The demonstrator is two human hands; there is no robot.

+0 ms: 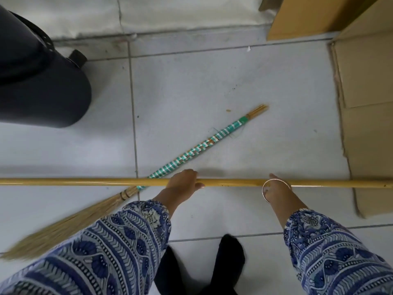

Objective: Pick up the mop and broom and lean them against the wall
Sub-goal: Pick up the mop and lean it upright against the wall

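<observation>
Sleeves first, patterned blue and white, one on each forearm, reaching down over the pale tiled floor, with dark feet just below them at the bottom edge. Both hands are on the mop handle, a long yellow wooden pole that runs straight across the view from the left edge to the right edge. The left hand has its fingers curled over the top of the pole and the thumb underneath, a firm wrap. The right hand, with a thin metal bangle at the wrist, sits on the pole further to the right; its fingers go over the far side, so how tightly it closes I can't make out. The mop head is out of view.

Under the pole lies the broom, flat on the tiles, crossing beneath it at a slant. Its straw bristles fan toward the lower left, and its green-and-white wrapped handle points up and to the right.

Further back, a dark round bin stands at the left. Flattened cardboard lies along the right side. Beyond them, the base of the white wall meets the floor.
</observation>
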